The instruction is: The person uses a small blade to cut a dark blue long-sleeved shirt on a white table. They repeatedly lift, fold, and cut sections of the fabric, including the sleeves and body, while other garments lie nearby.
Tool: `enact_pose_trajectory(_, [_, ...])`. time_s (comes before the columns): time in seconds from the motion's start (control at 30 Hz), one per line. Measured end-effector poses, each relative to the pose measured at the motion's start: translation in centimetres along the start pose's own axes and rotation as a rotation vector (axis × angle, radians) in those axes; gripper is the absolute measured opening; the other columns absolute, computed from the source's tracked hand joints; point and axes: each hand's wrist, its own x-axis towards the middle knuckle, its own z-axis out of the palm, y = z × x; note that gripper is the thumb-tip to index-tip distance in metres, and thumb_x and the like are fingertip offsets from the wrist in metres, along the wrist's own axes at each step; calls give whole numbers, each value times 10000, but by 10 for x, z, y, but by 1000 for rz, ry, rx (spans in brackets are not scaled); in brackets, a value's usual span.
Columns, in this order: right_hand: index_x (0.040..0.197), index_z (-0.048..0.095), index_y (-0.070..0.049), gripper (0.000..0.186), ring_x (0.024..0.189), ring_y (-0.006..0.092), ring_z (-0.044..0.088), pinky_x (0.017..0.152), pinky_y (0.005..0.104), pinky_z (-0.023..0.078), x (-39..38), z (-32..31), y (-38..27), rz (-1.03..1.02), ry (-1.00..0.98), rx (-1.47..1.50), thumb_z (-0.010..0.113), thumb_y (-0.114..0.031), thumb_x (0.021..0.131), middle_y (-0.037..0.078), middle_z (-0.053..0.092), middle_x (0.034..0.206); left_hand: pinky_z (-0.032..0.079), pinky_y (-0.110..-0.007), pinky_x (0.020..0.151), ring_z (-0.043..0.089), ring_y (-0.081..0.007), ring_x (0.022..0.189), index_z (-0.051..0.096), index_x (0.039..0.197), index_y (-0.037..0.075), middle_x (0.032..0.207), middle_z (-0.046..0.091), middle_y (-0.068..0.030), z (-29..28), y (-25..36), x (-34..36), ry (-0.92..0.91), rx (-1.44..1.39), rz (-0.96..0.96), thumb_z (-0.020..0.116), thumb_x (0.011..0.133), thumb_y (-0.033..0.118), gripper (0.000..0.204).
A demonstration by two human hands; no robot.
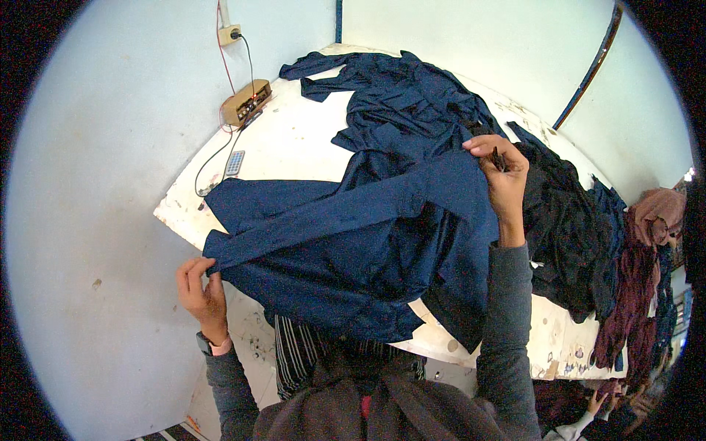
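Navy cloth was stretched between two bare hands, slanting upward from left to right. At the left, the left hand (202, 295), a watch (204, 342) on its wrist, pinched one end of the navy garment (323, 235) between thumb and fingers, just past the edge of the white table (179, 208). Had that small pinch loosened, the end might well have dropped over the edge.

Next along, a remote control (234, 163) and a loose cable (209, 170) lay near a flap of the garment; a sideways tug could have swept the remote along or caught the cable. Behind them stood a brown box-shaped device (247, 103). In the middle, the garment lay over the table and its near edge, against a heap of navy clothes (419, 95) of like colour, so a hard pull might have dragged the wrong piece too.

Farther right, the right hand (506, 176) gripped the garment's upper part with its fingertips and also held a small dark object (499, 159), its kind unclear; if sharp, it could have snagged the cloth. Beyond lay black clothes (562, 228).
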Motion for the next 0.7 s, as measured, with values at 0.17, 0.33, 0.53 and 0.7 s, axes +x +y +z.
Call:
enact_pose_trajectory(0.17, [912, 633, -16, 93, 993, 212, 688, 911, 331, 523, -10, -23, 10, -41, 100, 40, 627, 68, 871, 117, 726, 989, 521, -349, 850, 661, -259, 967, 687, 1089, 63, 1090, 706, -89, 0, -13, 12, 52, 56, -67, 659, 771, -106, 362])
enact_pose_trajectory(0.33, [962, 660, -63, 92, 689, 40, 501, 623, 191, 384, -7, -76, 26, 143, 411, 19, 730, -101, 917, -56, 600, 808, 440, -241, 686, 563, -74, 719, 696, 951, 23, 775, 650, -1, -20, -57, 16, -218, -88, -466, 693, 912, 86, 73])
enact_pose_trajectory(0.53, [1015, 705, -29, 159, 642, 28, 481, 583, 194, 339, 7, -107, 26, 221, 544, -158, 750, -141, 912, -49, 613, 760, 375, -194, 659, 503, -32, 694, 661, 847, 66, 768, 607, 65, -30, -87, 5, -594, -628, -809, 715, 916, 180, 144])
enact_pose_trajectory(0.7, [1000, 719, -17, 160, 826, 99, 599, 788, 237, 456, 14, -161, 57, 227, 515, -344, 735, -149, 910, 32, 704, 912, 389, -190, 623, 529, -26, 690, 677, 893, 70, 791, 625, 68, -19, -108, -6, -516, -739, -831, 690, 946, 217, 156])
